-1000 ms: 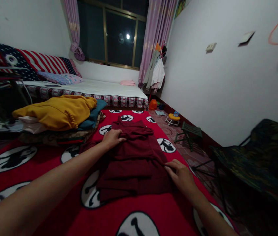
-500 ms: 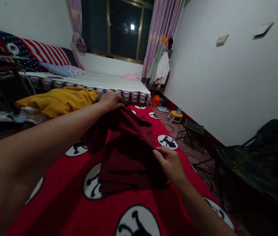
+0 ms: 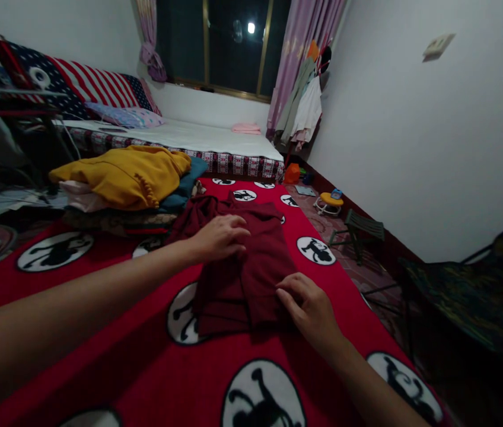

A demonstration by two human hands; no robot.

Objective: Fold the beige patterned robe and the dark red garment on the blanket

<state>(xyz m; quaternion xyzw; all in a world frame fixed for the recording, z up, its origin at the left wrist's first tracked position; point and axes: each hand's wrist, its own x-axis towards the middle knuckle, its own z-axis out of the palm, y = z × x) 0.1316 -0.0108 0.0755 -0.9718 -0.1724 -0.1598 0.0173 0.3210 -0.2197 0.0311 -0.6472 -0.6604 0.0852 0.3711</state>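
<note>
A dark red garment (image 3: 260, 255) lies partly folded on the red blanket (image 3: 145, 356), which has white round patches with black figures. Its far left part is bunched up; its exact kind cannot be made out. Over the middle of the cloth is my left hand (image 3: 222, 238), fingers apart and slightly bent, gripping nothing. At the garment's near right edge, my right hand (image 3: 309, 302) has thumb and forefinger pinched on the cloth. To the left sits a pile of clothes with a mustard-yellow garment (image 3: 131, 172) on top and a teal one (image 3: 184, 187) under it.
A bed (image 3: 198, 136) with a white sheet stands beneath the window. Along the right wall are a small yellow stool (image 3: 330, 200), a green folding stool (image 3: 362, 228) and a dark patterned chair (image 3: 478, 296). A desk (image 3: 15, 107) is at the left.
My left hand has let go of the garment's raised far part and moved nearer and right. The upper layer now lies flat over the lower one. My right hand stays at the right edge.
</note>
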